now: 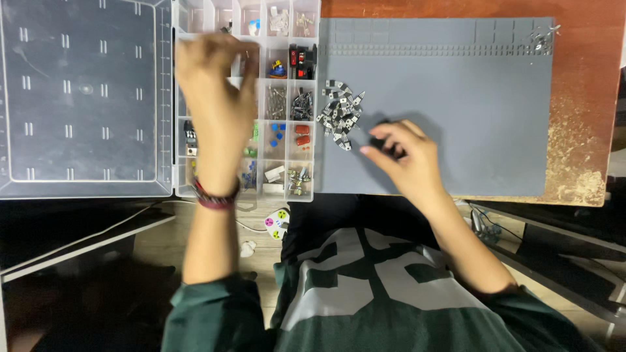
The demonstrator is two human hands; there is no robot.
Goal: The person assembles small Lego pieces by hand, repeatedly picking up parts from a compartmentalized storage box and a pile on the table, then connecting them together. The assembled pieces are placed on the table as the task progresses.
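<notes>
r hand (403,151) near front edge of grey mat (456,117), fingers curled, pinching sth small & dark, can't tell what. pile of small black components (340,113) just beside it, at mat's left edge. l hand (218,91) blurred over compartment box (287,98), grip unclear. box lid (85,98) open at worktop's far left.
</notes>
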